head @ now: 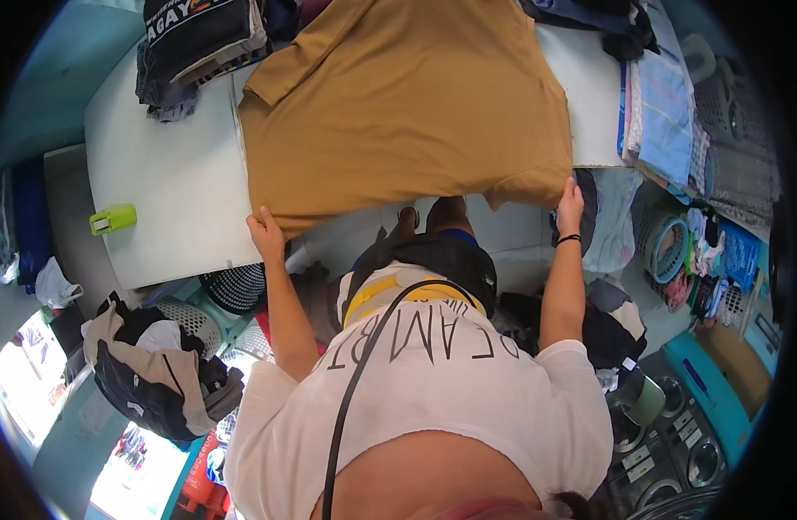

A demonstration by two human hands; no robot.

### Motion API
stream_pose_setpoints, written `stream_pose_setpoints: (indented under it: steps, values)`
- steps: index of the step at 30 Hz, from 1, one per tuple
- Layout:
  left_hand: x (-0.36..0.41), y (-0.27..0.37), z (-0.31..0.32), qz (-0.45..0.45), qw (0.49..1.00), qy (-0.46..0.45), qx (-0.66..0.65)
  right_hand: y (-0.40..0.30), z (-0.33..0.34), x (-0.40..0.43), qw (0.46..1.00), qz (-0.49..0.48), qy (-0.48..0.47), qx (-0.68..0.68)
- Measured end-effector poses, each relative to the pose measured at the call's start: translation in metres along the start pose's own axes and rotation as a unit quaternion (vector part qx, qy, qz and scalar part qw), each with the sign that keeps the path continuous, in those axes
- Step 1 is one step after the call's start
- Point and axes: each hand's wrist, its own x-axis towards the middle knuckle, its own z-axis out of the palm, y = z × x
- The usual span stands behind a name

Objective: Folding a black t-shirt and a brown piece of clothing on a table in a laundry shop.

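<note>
A mustard-brown short-sleeved shirt (405,110) is spread over the white table (171,188), its near edge hanging past the table's front edge. My left hand (266,229) pinches one near corner of the shirt, at the left of the view. At the right, my right hand (569,203) grips the opposite corner, with a dark band on the wrist. The near edge stretches between both hands and sags a little beside the right one. The far end of the shirt runs out at the top of the view.
Folded dark clothes (197,39) are stacked at the back left, folded light-blue cloths (665,117) at the right. A lime-green object (113,220) lies near the table's left edge. Baskets of laundry (184,325) stand lower left; washing machines (665,442) are lower right.
</note>
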Motion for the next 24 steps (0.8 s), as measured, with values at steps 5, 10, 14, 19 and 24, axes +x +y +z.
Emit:
stream_pose_setpoints:
  steps: [5, 10, 14, 19, 24]
  values:
    - [-0.009, -0.016, 0.006, 0.072, 0.995, -0.041, -0.051, 0.009, 0.018, -0.023, 0.985, 0.145, -0.089, -0.042]
    - [-0.014, -0.031, 0.006, -0.085, 0.976, -0.177, -0.098, 0.013, 0.049, -0.048, 0.941, 0.231, -0.247, 0.023]
    - [0.001, -0.037, 0.0, 0.01, 0.979, -0.167, 0.115, 0.031, 0.083, -0.048, 0.938, 0.221, -0.211, 0.162]
    - [0.016, -0.038, -0.006, -0.096, 0.96, -0.214, 0.155, 0.052, 0.093, -0.023, 0.952, 0.181, 0.089, 0.23]
    - [0.026, -0.012, -0.004, -0.193, 0.924, -0.243, 0.225, 0.043, 0.068, -0.004, 0.986, -0.003, 0.1, 0.134]
